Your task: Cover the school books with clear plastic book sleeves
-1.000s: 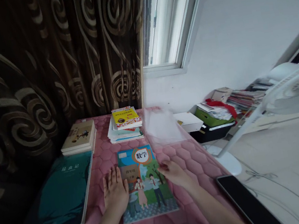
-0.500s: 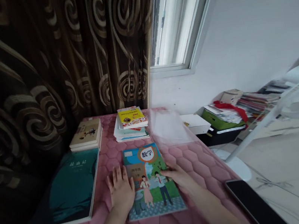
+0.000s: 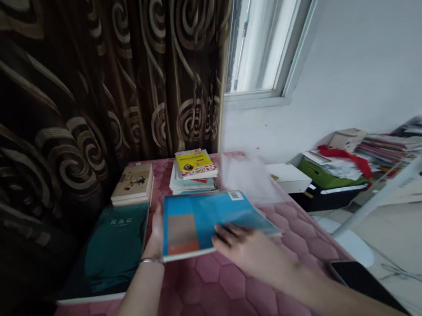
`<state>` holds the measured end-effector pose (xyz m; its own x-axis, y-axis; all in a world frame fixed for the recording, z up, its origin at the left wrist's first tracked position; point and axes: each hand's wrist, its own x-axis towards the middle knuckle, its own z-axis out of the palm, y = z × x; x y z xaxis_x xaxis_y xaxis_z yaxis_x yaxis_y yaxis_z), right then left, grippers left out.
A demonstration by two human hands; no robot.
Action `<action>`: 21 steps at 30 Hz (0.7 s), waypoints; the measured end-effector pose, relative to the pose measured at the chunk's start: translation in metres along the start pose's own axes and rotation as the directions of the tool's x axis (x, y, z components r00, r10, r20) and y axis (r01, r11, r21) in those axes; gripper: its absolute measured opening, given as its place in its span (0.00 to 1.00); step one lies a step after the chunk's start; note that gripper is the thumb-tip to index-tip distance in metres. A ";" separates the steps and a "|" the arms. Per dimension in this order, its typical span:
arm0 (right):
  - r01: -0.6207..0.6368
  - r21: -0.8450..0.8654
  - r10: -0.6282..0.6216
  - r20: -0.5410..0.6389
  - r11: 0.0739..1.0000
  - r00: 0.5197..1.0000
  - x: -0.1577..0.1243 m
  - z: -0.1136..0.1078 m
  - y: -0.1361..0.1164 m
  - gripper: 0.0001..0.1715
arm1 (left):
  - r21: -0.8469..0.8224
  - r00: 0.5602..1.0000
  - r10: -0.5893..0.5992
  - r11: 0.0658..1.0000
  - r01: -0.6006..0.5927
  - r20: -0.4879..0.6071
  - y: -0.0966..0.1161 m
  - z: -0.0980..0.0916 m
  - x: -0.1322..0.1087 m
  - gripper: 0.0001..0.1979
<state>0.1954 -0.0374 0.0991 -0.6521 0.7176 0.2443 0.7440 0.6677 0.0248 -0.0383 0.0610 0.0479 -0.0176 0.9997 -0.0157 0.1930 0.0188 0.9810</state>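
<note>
Blue book (image 3: pixel 219 207), held over the table (image 3: pixel 232 280) between its left and right edges, has one side clasped in my left hand (image 3: pixel 158 237) while my loosely curled right hand (image 3: pixel 243 246) overlaps the near edge, grip unclear; I'd support both sides evenly.

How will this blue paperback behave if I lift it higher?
The blue paperback looks thin, so it's probably light and somewhat bendy. Pale sheen on its cover suggests it may be slippery. With the left hand at one edge and the right hand on the cover, it likely won't sag much.
</note>
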 end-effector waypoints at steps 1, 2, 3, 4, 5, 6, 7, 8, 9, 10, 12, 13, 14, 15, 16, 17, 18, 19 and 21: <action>0.034 -0.040 -0.034 0.008 0.999 0.999 -0.008 0.022 -0.002 0.19 | 0.034 0.999 -0.052 0.998 0.052 -0.018 -0.007 -0.003 0.001 0.34; 0.069 -0.061 -0.066 0.039 0.996 0.997 -0.017 0.043 -0.004 0.19 | 0.069 0.994 -0.106 0.992 0.108 -0.033 -0.014 -0.004 0.001 0.31; 0.086 -0.071 -0.081 0.073 0.994 0.994 -0.026 0.063 -0.006 0.20 | 0.101 0.987 -0.157 0.982 0.160 -0.046 -0.022 -0.004 0.002 0.27; 0.109 -0.075 -0.101 0.099 0.991 0.990 -0.035 0.079 -0.007 0.20 | 0.137 0.979 -0.191 0.970 0.200 -0.072 -0.030 -0.002 0.002 0.22; 0.120 -0.086 -0.110 0.113 0.989 0.987 -0.042 0.091 -0.008 0.20 | 0.169 0.973 -0.205 0.961 0.220 -0.101 -0.037 0.000 0.002 0.17; 0.134 -0.095 -0.122 0.119 0.986 0.985 -0.049 0.100 -0.009 0.20 | 0.196 0.971 -0.200 0.955 0.223 -0.129 -0.043 0.002 0.003 0.14; 0.140 -0.095 -0.129 0.117 0.986 0.985 -0.055 0.105 -0.010 0.20 | 0.222 0.970 -0.188 0.950 0.219 -0.153 -0.048 0.003 0.003 0.13; 0.138 -0.085 -0.129 0.109 0.987 0.986 -0.059 0.107 -0.010 0.20 | 0.255 0.970 -0.171 0.943 0.212 -0.175 -0.051 0.005 0.003 0.15; 0.129 -0.065 -0.123 0.097 0.989 0.988 -0.061 0.108 -0.009 0.20 | 0.293 0.970 -0.147 0.935 0.200 -0.191 -0.052 0.006 0.003 0.17; 0.114 -0.035 -0.111 0.088 0.993 0.990 -0.063 0.107 -0.008 0.21 | 0.333 0.973 -0.116 0.926 0.179 -0.201 -0.052 0.007 0.002 0.19; 0.075 0.040 -0.078 0.081 0.996 0.994 -0.064 0.102 -0.005 0.23 | 0.400 0.977 -0.050 0.907 0.132 -0.209 -0.049 0.009 -0.004 0.24; 0.054 0.081 -0.061 0.087 0.995 0.994 -0.064 0.099 -0.003 0.23 | 0.440 0.979 -0.006 0.893 0.097 -0.204 -0.047 0.011 -0.009 0.26; 0.036 0.128 -0.049 0.099 0.991 0.994 -0.064 0.095 -0.002 0.23 | 0.501 0.982 0.051 0.864 0.048 -0.181 -0.046 0.013 -0.014 0.26; 0.014 0.179 -0.035 0.114 0.984 0.993 -0.064 0.092 0.000 0.23 | 0.578 0.985 0.114 0.815 -0.019 -0.129 -0.044 0.016 -0.020 0.26; -0.012 0.234 -0.021 0.135 0.972 0.991 -0.064 0.088 0.002 0.22 | 0.656 0.984 0.173 0.748 -0.104 -0.040 -0.044 0.018 -0.026 0.25; -0.041 0.288 -0.005 0.160 0.957 0.987 -0.064 0.085 0.003 0.21 | 0.714 0.974 0.215 0.671 -0.202 0.073 -0.045 0.019 -0.031 0.26; -0.074 0.338 0.010 0.187 0.938 0.982 -0.064 0.081 0.004 0.21 | 0.739 0.953 0.239 0.605 -0.296 0.186 -0.046 0.020 -0.035 0.27; -0.109 0.383 0.027 0.212 0.917 0.977 -0.064 0.078 0.005 0.20 | 0.731 0.929 0.247 0.573 -0.369 0.276 -0.048 0.020 -0.037 0.27; -0.181 0.457 0.072 0.245 0.871 0.967 -0.063 0.073 0.007 0.19 | 0.657 0.904 0.246 0.623 -0.424 0.350 -0.052 0.018 -0.038 0.27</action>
<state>0.2308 -0.0632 0.0133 -0.6123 0.7906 0.0005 0.6997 0.5422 -0.4652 -0.0304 0.0223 -0.0063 0.3746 0.9133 0.1599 0.7722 -0.4028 0.4913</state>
